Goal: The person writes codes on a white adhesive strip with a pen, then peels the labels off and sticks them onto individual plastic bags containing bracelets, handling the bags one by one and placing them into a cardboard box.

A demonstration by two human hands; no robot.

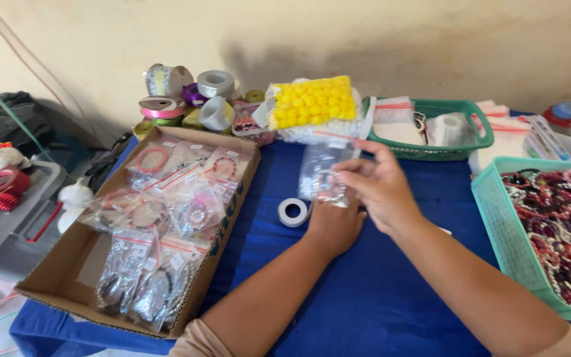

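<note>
Flanking both hands: cardboard box (67, 264) left, teal basket (497, 225) right, ribbon spools (186, 96) behind.

A table (378, 291) covered in blue cloth carried a shallow cardboard box (61, 277) at its left and a teal basket (490, 218) at its right edge, with a small roll of white tape (293, 212) lying between them. Along the far side stood a cluster of ribbon spools (190, 99), a bag of yellow beads (312, 100) and a green basket (444, 129).
</note>
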